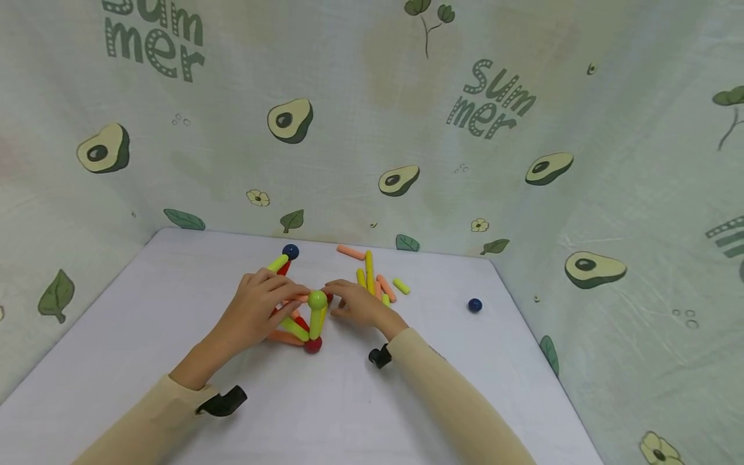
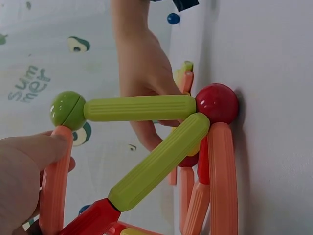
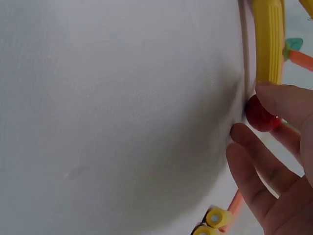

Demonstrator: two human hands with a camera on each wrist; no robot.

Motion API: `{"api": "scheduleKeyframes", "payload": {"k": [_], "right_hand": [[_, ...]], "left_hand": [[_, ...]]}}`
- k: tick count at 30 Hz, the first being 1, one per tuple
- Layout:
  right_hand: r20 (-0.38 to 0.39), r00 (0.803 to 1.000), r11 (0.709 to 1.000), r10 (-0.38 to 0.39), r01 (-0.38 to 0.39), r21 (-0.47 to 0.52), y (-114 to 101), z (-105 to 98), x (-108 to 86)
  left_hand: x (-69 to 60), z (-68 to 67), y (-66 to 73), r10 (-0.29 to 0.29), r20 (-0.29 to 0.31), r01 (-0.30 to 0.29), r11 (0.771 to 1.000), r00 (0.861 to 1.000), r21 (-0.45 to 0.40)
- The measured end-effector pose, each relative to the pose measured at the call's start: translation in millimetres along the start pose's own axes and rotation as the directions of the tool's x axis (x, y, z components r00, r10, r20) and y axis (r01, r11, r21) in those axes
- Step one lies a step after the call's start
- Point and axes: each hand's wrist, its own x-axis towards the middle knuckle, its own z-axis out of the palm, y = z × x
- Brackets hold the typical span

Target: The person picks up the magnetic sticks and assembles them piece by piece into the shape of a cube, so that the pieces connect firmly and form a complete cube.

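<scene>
A frame of colored sticks and balls stands on the white table, its light green ball [image 1: 316, 299] on top and a red ball [image 1: 312, 343] at the front corner. My left hand [image 1: 250, 310] pinches the orange stick [image 2: 55, 186] that meets the green ball [image 2: 67, 110]; thumb and fingers lie on either side of it. On the frame's right, my right hand [image 1: 360, 303] holds another red ball [image 3: 261, 115] low by the table between thumb and a finger, at the end of a yellow stick [image 3: 269, 44]. Its other fingers are spread.
Loose yellow sticks [image 1: 369, 271], orange sticks [image 1: 351, 252] and a short green stick [image 1: 401, 286] lie behind the right hand. A dark blue ball [image 1: 475, 305] rests alone at the right. Another blue ball [image 1: 290, 251] is at the frame's back left. Patterned cloth [image 1: 349, 129] hangs behind the table.
</scene>
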Motion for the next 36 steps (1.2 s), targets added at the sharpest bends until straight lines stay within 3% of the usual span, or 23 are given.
{"api": "scheduleKeyframes", "payload": {"k": [3, 16, 22, 28, 36], "right_hand": [[0.031, 0.999, 0.999, -0.021, 0.022, -0.042, 1.1, 1.6, 1.7], [-0.010, 0.998, 0.975, -0.061, 0.057, -0.216, 2.2, 5.5, -17.5], [-0.007, 1.000, 0.977, 0.015, -0.016, -0.210, 0.5, 7.5, -31.9], [0.031, 0.999, 0.972, 0.025, -0.017, -0.236, 1.6, 14.1, -45.9], [-0.061, 0.998, 0.988, 0.009, -0.019, -0.154, 3.3, 16.2, -46.2]], "left_hand": [[-0.9, -1.0, -0.3, 0.007, -0.001, -0.007, 1.000, 1.000, 0.000], [-3.3, -7.4, -0.1, 0.071, -0.018, -0.071, 0.997, 0.997, 0.005], [-1.8, -10.2, 0.4, 0.079, 0.004, -0.079, 0.997, 0.997, 0.023], [-1.7, -10.6, -5.6, 0.116, 0.013, -0.116, 0.993, 0.993, -0.007], [-2.6, -10.9, -6.7, 0.107, 0.042, -0.104, 0.993, 0.993, -0.060]]}}
